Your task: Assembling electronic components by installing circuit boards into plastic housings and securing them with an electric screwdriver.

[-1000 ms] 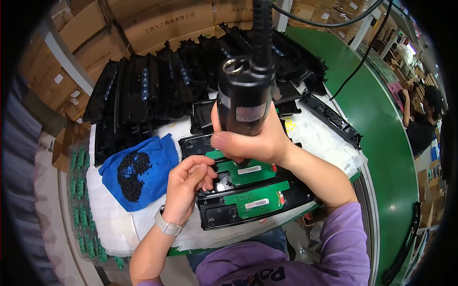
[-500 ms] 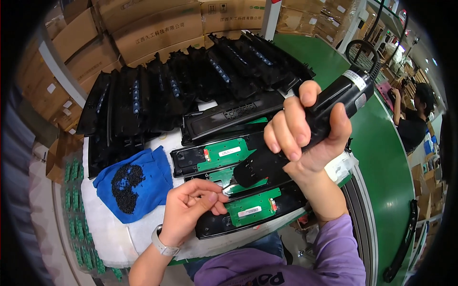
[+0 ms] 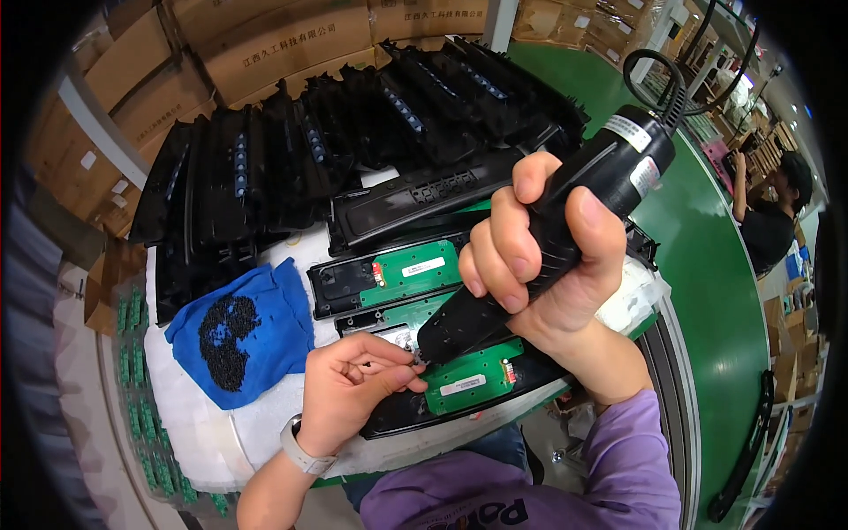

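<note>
A: ok so the right hand (image 3: 570,300) is wrapped round a chunky black power driver (image 3: 552,234), and the left hand (image 3: 349,380) has thumb and fingers in a narrow pinch at the tip. Any pointers?

B: I'd get the tip seated first, then tip the driver closer to upright, cos it leans a lot. Light pinch, and fingers well off before it spins. (Can't tell if anything tiny is in that pinch, the fingertips hide it.)

A: And the board?

B: Nearest green circuit board (image 3: 481,364) sits in a long black housing (image 3: 393,415), just beside the driver tip on the near side. Looks thin and stiff with a stepped edge, so I'd go easy on the pressure.

A: Materials?

B: Housing looks like hard moulded plastic, shallow like a tray. The blue cloth (image 3: 287,305) off to the left is soft and rumpled, with tiny black pieces (image 3: 225,349) heaped on it like coarse grit. White sheet (image 3: 203,433) underneath looks matte, probably kind to plastic.
</note>
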The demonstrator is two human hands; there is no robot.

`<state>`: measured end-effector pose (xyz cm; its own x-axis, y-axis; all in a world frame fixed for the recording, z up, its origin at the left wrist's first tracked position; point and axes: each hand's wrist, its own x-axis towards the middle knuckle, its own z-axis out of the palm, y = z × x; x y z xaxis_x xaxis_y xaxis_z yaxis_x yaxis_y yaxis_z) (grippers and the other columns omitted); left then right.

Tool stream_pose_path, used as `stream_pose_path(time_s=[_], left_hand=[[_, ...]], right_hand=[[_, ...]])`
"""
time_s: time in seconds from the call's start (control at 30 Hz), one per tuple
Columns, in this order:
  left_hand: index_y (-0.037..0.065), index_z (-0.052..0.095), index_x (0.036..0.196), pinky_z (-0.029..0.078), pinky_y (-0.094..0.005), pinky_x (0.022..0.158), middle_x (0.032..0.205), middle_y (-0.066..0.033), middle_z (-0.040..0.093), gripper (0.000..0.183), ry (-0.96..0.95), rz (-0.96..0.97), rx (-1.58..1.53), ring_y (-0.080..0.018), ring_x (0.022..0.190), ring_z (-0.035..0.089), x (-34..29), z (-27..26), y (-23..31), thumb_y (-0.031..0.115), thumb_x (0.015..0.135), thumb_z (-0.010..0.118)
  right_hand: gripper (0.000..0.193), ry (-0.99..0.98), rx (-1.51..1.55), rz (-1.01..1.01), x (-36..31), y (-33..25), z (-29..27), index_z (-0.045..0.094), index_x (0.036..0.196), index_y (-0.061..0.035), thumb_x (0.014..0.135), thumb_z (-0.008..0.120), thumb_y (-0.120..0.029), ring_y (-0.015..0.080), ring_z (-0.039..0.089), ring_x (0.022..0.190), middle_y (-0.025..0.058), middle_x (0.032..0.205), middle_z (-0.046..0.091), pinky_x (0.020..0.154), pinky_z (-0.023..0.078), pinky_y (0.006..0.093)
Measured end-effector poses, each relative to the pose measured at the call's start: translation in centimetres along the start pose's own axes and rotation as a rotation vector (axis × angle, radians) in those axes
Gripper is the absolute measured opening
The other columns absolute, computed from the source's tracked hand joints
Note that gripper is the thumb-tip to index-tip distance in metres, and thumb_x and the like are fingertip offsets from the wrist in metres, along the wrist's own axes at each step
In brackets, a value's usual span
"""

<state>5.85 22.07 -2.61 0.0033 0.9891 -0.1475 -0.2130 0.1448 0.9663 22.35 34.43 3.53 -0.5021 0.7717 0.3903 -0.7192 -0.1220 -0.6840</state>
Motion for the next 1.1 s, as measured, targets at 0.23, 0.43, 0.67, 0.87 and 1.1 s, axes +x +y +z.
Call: stream_pose_path(time_s=[0.23,0.43,0.67,0.87,1.1], left_hand=[[-0.004,0.056,0.1,0.05,-0.0244,0.072,0.095,-0.0152,0.064,0.015,0.059,0.03,-0.065,-0.0182,0.084,0.065,0.2,0.5,0.2,-0.002,0.085,0.057],[-0.002,0.047,0.108,0.047,-0.0271,0.084,0.108,-0.0165,0.058,0.02,0.174,0.112,-0.161,-0.0215,0.098,0.061,0.8,0.0,0.0,0.011,0.096,0.038],[-0.001,0.044,0.104,0.05,-0.0276,0.081,0.104,-0.0192,0.06,0.017,0.183,0.076,-0.13,-0.0253,0.095,0.063,0.9,0.1,-0.1,0.013,0.098,0.035],[0.002,0.045,0.099,0.043,-0.0212,0.049,0.071,-0.0118,0.061,0.019,0.109,0.045,-0.111,-0.0135,0.052,0.056,0.9,-0.2,-0.1,0.019,0.099,0.035],[0.005,0.047,0.094,0.022,-0.018,0.038,0.051,0.0008,0.041,0.017,0.112,-0.002,-0.125,-0.0035,0.042,0.03,0.9,-0.4,0.3,0.018,0.098,0.036]], right_hand=[[0.031,-0.029,0.106,-0.014,1.3,-0.4,-1.1,0.045,0.095,-0.0066,0.09,0.043,-0.037,0.012,0.041,0.038,0.0008,0.056,0.045,0.047,0.04,0.03],[0.023,-0.053,-0.501,-0.015,2.8,-1.2,-2.7,0.046,0.088,0.001,0.078,0.059,-0.015,0.0134,0.042,0.037,0.0061,0.052,0.046,0.039,0.036,0.0252],[0.02,-0.043,-0.466,-0.014,2.6,-0.5,-2.4,0.056,0.074,0.001,0.077,0.068,-0.014,0.0092,0.048,0.041,0.0028,0.052,0.051,0.04,0.035,0.0217],[0.021,-0.056,-0.506,0.025,3.2,0.4,-2.7,0.05,0.078,0.0,0.075,0.066,-0.012,0.0125,0.046,0.039,0.0047,0.052,0.047,0.037,0.034,0.0234],[0.021,-0.074,-0.56,0.067,3.3,0.4,-2.2,0.05,0.07,-0.0009,0.074,0.067,-0.013,0.0113,0.046,0.038,0.0036,0.051,0.048,0.037,0.033,0.023]])
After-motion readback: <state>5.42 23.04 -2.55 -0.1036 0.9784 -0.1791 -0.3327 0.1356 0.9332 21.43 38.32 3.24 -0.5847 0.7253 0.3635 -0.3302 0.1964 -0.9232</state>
